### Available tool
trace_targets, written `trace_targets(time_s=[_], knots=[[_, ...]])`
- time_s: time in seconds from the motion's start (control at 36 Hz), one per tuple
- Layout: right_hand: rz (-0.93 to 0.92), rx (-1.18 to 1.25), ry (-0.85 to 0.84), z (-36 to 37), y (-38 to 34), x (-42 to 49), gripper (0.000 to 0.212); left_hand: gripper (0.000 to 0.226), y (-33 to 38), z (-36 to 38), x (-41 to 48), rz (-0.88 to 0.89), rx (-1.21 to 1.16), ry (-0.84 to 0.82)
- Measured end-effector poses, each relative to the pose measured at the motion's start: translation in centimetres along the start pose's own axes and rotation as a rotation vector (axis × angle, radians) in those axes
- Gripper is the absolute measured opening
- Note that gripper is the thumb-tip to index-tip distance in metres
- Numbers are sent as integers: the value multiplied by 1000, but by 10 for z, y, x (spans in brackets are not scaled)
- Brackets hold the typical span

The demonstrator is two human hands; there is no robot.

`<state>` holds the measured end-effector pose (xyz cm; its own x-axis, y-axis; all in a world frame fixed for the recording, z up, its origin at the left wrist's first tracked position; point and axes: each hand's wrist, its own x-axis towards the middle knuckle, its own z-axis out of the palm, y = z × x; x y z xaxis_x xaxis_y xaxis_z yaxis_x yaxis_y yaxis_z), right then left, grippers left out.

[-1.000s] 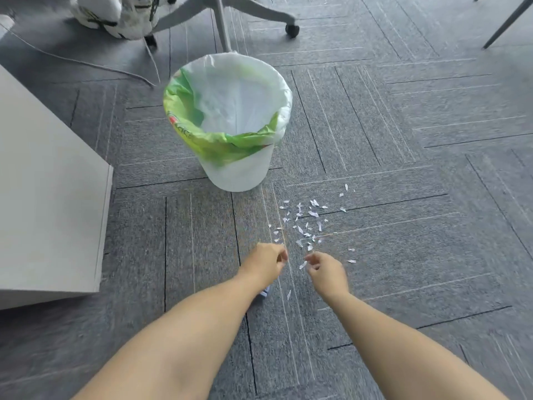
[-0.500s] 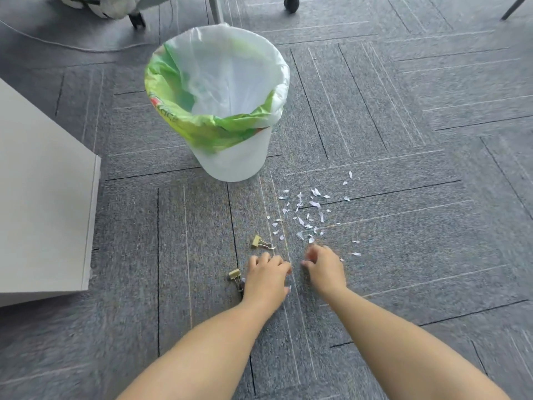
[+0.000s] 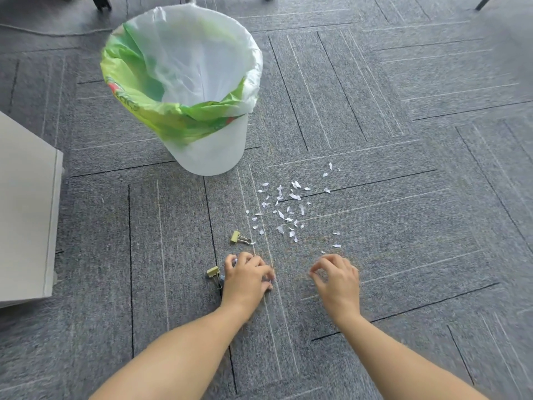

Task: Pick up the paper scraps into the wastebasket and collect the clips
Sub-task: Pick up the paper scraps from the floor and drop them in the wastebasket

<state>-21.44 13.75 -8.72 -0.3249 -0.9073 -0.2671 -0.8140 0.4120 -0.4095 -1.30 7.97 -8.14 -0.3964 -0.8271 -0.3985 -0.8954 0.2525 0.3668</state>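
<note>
A white wastebasket (image 3: pixel 213 151) lined with a green and white bag stands upright on the grey carpet. In front of it, to the right, lie several small white paper scraps (image 3: pixel 288 209). One gold binder clip (image 3: pixel 238 237) sits just left of the scraps. A second gold clip (image 3: pixel 214 273) lies beside my left hand (image 3: pixel 248 274), which rests knuckles-up on the carpet with its fingers curled in and white bits showing at the fingertips. My right hand (image 3: pixel 336 277) hovers below the scraps, fingers bent but apart, with nothing seen in it.
A pale cabinet (image 3: pixel 28 212) fills the left edge. A thin cable (image 3: pixel 57 33) runs across the floor at the top left. A chair caster (image 3: pixel 101 2) and a dark leg (image 3: pixel 484 2) sit along the top edge.
My hands have drawn apart: the right one pulled back from the scraps and loosened its fingers. The left hand settled next to the lower clip. The view has tilted further down.
</note>
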Motion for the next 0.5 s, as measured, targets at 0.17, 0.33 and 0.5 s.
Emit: trace_targets(time_s=[0.17,0.33,0.5], knots=[[-73,-13,7,2,-8,11,10,20,3,-4,6,52,60,-16],[-74,-36,-21,2,-17,35,8,18,2,2,13,127,82,-30],[-25,146,-75,5,-44,83,6,17,-4,-3,36,182,33,15]])
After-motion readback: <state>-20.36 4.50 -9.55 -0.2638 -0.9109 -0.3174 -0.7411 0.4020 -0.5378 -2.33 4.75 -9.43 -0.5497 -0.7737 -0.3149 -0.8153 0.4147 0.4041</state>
